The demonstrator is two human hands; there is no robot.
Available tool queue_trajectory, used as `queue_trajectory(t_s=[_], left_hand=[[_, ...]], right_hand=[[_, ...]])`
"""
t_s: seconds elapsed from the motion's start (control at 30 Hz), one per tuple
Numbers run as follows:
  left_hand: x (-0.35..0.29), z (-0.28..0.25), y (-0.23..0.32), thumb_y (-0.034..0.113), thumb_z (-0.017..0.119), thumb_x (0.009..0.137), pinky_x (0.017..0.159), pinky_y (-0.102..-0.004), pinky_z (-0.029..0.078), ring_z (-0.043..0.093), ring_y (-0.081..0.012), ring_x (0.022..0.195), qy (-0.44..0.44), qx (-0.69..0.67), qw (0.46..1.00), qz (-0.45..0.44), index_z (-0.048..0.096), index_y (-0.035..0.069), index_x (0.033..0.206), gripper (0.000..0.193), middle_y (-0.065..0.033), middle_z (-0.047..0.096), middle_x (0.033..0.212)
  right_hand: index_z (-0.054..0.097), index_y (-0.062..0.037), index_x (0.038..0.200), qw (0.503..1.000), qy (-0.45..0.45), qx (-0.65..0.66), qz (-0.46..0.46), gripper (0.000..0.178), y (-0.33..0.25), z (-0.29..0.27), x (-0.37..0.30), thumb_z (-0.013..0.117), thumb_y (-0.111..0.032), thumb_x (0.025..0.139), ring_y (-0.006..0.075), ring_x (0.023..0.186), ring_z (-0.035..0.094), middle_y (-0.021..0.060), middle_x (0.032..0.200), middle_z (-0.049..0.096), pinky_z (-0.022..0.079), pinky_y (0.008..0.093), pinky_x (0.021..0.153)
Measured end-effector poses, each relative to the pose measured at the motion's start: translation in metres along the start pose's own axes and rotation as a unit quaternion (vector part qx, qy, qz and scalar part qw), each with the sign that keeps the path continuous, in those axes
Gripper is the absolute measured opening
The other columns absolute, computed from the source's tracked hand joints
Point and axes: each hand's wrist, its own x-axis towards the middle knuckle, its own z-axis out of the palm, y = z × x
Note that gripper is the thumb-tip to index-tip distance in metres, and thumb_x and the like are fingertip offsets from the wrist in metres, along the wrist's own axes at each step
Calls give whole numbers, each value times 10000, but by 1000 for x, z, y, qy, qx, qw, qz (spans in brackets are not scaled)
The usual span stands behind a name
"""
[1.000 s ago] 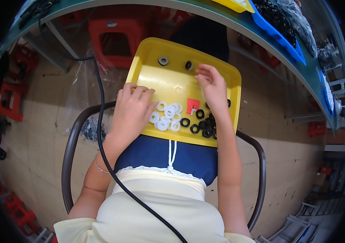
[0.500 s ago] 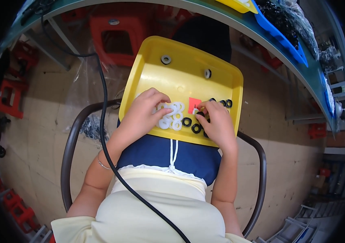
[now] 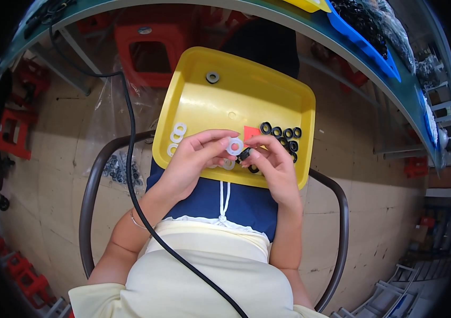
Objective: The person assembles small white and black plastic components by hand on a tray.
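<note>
A yellow tray (image 3: 236,100) rests on my lap. Over its near part, my left hand (image 3: 183,161) pinches a white plastic ring (image 3: 234,146), its flat face and hole showing. Close by on the right, my right hand (image 3: 274,167) grips a black ring (image 3: 245,154) between thumb and fingers. The two rings are side by side, almost touching. Loose white rings (image 3: 180,129) lie left of my left hand, and some are partly hidden beneath it. Several loose black rings (image 3: 288,133) sit near the tray's right side. A grey-and-black ring piece (image 3: 212,78) lies at the far left of the tray.
A red paper tag (image 3: 250,131) lies in the tray behind my fingers. One black cable (image 3: 132,138) runs across my left forearm. Ahead stands a green-topped bench (image 3: 315,32) bearing a blue tray (image 3: 363,42). Chair armrests (image 3: 336,222) curve at both sides; a red stool (image 3: 151,42) stands under the bench.
Both hands have lifted from the ring piles and come together, now each with a ring. The tray has shifted slightly left. A black-and-white piece at its far right no longer shows there.
</note>
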Motion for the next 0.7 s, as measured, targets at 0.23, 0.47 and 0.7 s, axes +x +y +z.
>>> queue_trajectory(t_s=[0.23, 0.47, 0.7], left_hand=[[-9, 8, -4, 76, 607, 898, 855, -258, 476, 606, -130, 973, -35, 68, 992, 96, 583, 1, 1175, 288, -72, 640, 1064], [-20, 16, -2, 47, 610, 890, 896, -285, 483, 607, -156, 994, -103, 42, 989, 101, 571, -29, 1182, 304, -95, 632, 1078], [-22, 19, -3, 27, 603, 887, 896, -298, 508, 622, -180, 988, -108, 27, 989, 95, 574, -54, 1188, 313, -114, 640, 1054]], right_hand=[[545, 0, 1039, 986, 21, 164, -18, 135, 0, 2, -13, 503, -103, 961, 135, 773, 598, 74, 922, 600, 500, 274, 688], [515, -14, 995, 989, 79, 88, -92, 105, -6, 25, -22, 487, -112, 967, 139, 704, 561, 78, 890, 552, 477, 255, 604], [507, 26, 1009, 975, 111, 14, -192, 88, -3, 29, -25, 519, -17, 933, 126, 726, 575, 97, 933, 520, 505, 228, 634]])
